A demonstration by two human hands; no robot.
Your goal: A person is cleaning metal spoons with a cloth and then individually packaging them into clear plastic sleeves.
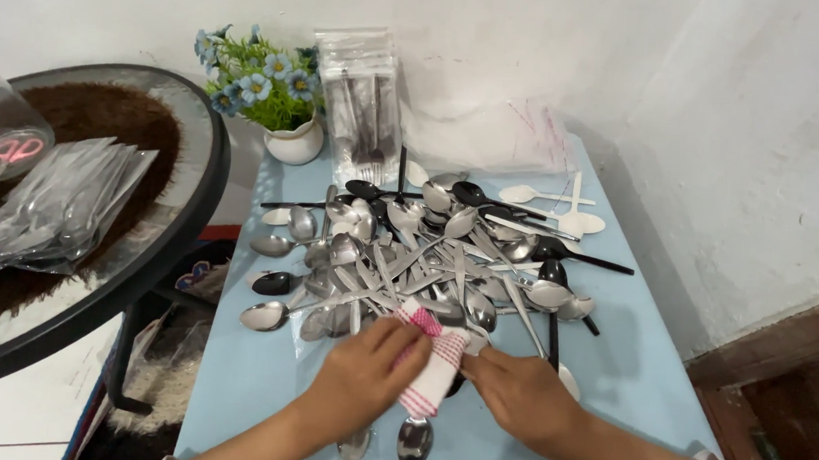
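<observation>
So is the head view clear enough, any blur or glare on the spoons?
Head view: evenly lit with soft shadows; hands and cloth slightly motion-blurred; spoons sharp with small bright glints, no washout; glass table shows mild reflections.

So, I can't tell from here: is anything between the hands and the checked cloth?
Nothing visible. The left hand and the right hand both grip the red-checked cloth directly, just in front of the spoon pile.

Red-checked white cloth [431, 366] wrapped around a steel spoon [415, 441].
</observation>
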